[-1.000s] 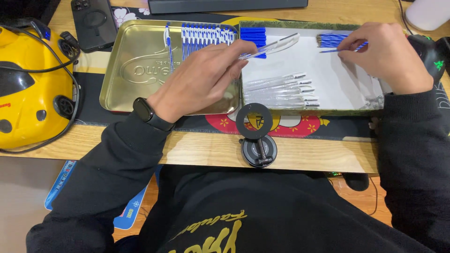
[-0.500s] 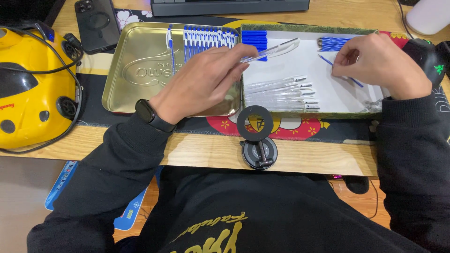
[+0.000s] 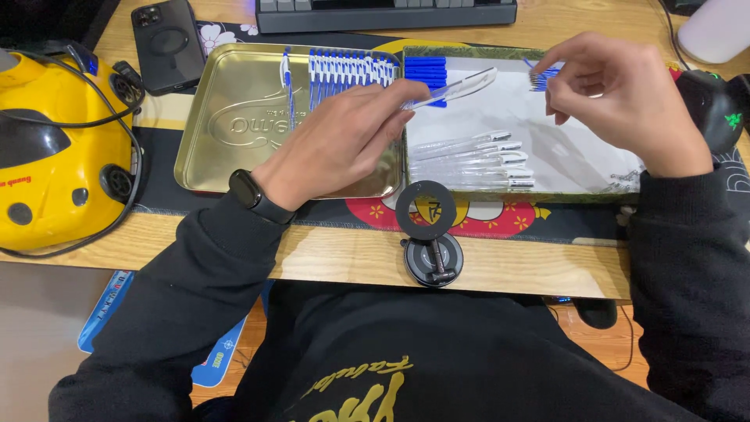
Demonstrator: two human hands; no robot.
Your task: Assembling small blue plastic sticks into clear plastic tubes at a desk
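Fingers (image 3: 383, 98) of the left hand (image 3: 336, 144) are closed on a clear pen barrel (image 3: 461, 86) over the paper-lined tray (image 3: 594, 176); a blue refill (image 3: 541, 76) is pinched by the right hand (image 3: 617, 98). Insertion is judged in hand; tip-to-barrel alignment is required.

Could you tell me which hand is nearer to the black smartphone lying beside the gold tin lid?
Left. The left hand rests over the lid near the black smartphone; the right hand is far across.
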